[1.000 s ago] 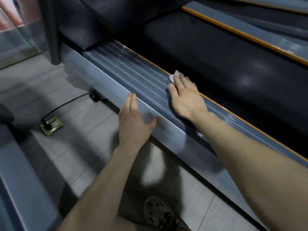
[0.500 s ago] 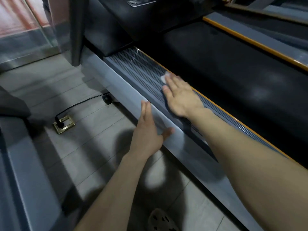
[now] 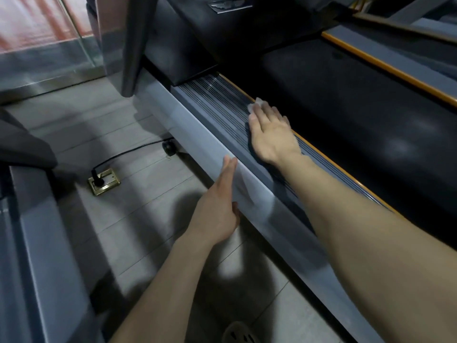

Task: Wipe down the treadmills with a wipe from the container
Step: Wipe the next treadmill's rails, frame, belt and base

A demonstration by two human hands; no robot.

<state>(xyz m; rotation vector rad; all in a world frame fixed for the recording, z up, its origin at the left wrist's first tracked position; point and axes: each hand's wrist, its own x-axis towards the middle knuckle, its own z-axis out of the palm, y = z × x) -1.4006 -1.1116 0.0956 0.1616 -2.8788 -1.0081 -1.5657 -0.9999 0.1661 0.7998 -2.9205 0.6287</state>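
head view, the only one i have. the right hand [image 3: 270, 131] lies flat on the ribbed rail [image 3: 217, 105], fingers straight and close together, palm down. the wipe [image 3: 257, 103] is under its fingertips, with only a white corner showing past them. i read the flat palm as a way to spread pressure over the ribs so the wipe keeps contact along the grooves. just to the right of that hand runs an orange strip [image 3: 321, 154], then the dark belt [image 3: 358, 107].

the left hand [image 3: 220, 206] is lower and nearer to me, held on edge with fingers straight and holding nothing. it is right beside the grey side panel [image 3: 197, 134] of the frame. i cannot tell whether it touches. my guess is that it steadies the lean over the deck. the two hands are apart, with the panel's top edge between them.

ahead of the right hand the rail ends under the black motor cover [image 3: 197, 45], so little of the rail is left in that direction. left of the left hand a cable [image 3: 133, 151] crosses the tiles to a brass floor socket [image 3: 103, 181]. the container is not in view.
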